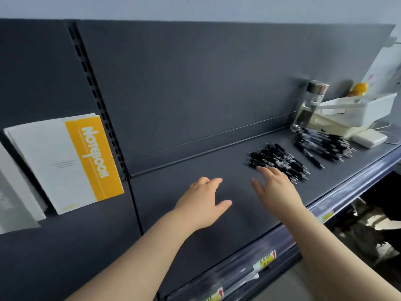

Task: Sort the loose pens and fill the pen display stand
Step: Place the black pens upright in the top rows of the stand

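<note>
A white bin [355, 109] stood against the right side of the bottle [308, 107]. Its contents were unclear, and something orange [359, 88] showed behind it. The bottle, metal-capped, held clear liquid. Both stood at the back of a dark grey shelf [195, 170], against a grey slotted panel [195, 83]. Well left of the bottle was a white and yellow notebook [71, 161]. Black pens [325, 144] lay in a pile just in front of the bottle, and a second pile [277, 159] lay farther forward and left of it. A white adapter [368, 139] lay right of the bottle, beside the bin. The hands were apart, fingers spread and empty. The left hand [201, 203] was well left of the bottle, and the right hand [275, 187] had its fingertips at the second pile.
</note>
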Tool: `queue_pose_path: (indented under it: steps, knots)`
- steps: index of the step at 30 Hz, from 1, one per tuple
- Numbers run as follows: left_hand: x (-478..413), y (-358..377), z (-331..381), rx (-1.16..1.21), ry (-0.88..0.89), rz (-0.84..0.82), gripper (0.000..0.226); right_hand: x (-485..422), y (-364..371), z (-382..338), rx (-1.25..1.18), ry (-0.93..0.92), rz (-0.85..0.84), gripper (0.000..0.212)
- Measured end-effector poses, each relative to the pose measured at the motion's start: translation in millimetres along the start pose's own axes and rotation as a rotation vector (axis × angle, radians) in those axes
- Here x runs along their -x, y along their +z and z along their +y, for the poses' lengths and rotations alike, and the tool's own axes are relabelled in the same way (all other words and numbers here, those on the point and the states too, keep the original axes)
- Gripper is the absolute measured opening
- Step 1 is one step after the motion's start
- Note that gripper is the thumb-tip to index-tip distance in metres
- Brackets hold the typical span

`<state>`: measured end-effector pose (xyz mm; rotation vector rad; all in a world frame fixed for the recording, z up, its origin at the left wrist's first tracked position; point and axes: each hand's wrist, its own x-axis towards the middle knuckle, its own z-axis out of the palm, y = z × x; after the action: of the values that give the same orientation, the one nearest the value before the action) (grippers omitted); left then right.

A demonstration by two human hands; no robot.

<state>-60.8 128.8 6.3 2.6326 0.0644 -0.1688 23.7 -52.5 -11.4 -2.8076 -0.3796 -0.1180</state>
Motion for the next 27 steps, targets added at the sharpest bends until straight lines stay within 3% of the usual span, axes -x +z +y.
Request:
queue_pose_path:
  steps: [8, 13, 22, 27]
  knots:
    - [-90, 49, 75, 0.342, -0.245, -0.082, 0.062, -93, -3, 109, -0.046, 0.019, -0.021, 0.047]
    - [-141, 72, 116, 0.600, -0.401, -0.016, 0.067, -129, -2, 161, -0.036, 0.029, -0.073, 0.050]
    - [-196, 89, 155, 0.614, -0.562, 0.177, 0.074, -162, -6, 190, -0.159, 0.034, -0.221, 0.061]
    - [-211, 98, 173, 0.370, -0.607, 0.194, 0.091, -176, -14, 181, -0.361, -0.028, -0.340, 0.055]
